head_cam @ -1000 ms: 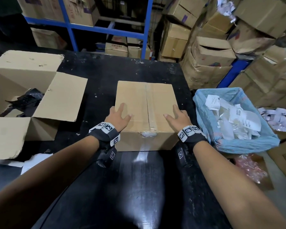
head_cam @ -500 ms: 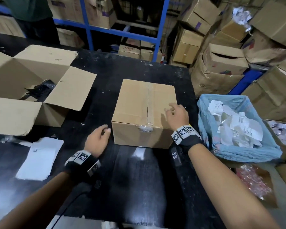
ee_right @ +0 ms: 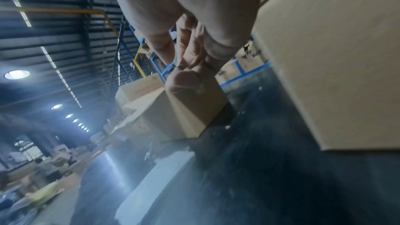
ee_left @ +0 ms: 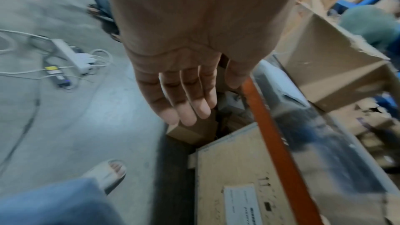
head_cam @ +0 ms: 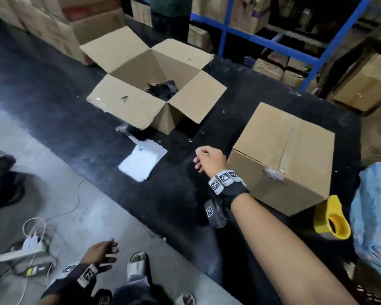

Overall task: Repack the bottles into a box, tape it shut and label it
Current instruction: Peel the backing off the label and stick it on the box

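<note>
The closed brown box (head_cam: 282,155), with clear tape along its top seam, sits on the black table (head_cam: 53,102) at the right. My right hand (head_cam: 204,160) hovers just left of it over the table, fingers loosely curled and holding nothing; the box's side (ee_right: 335,57) fills the right wrist view. A stack of white label sheets (head_cam: 142,161) lies left of that hand. My left hand (head_cam: 103,257) hangs below the table's near edge over the floor, fingers straight and empty (ee_left: 186,102). No bottles are visible.
A large open box (head_cam: 150,84) with dark plastic inside stands behind the sheets. A yellow tape dispenser (head_cam: 330,219) lies by the closed box's near corner, next to a blue-lined bin (head_cam: 372,216). A power strip and cables (head_cam: 29,245) lie on the floor. Another person (head_cam: 169,14) stands beyond the table.
My view swung left. The left hand dropped off the table to below its edge. The right hand left the box top and moved left, toward the white sheets.
</note>
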Available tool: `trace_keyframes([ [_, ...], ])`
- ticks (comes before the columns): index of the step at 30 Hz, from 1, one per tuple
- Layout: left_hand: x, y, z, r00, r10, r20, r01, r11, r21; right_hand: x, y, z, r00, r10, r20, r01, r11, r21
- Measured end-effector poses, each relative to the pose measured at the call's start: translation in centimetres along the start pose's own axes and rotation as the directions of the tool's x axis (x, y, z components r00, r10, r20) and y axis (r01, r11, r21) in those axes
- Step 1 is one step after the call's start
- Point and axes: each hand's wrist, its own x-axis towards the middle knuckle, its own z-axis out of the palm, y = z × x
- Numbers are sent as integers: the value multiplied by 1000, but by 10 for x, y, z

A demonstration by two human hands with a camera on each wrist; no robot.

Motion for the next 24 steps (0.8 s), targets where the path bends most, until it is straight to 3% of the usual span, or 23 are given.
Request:
trace_keyframes([
  [4,22,-19,-36,994,-102,-29,101,994,-43,16,2,72,992,97,78,-91,994,-68],
  [7,38,-16,-63,992,-111,-55,111,994,3,31,12,122,976,202,78,-189,971,-149],
  [12,72,0,-109,989,-139,-43,141,988,57,48,21,187,924,379,60,-315,839,-443],
  [17,99,15,-141,986,-168,-6,168,981,93,55,21,211,900,432,-62,-403,767,-500],
  [21,113,25,-152,988,-157,-6,157,978,141,62,25,209,878,463,-119,-461,755,-466],
  [24,119,35,-152,988,-153,34,145,972,185,62,29,207,895,419,-155,-443,788,-427],
])
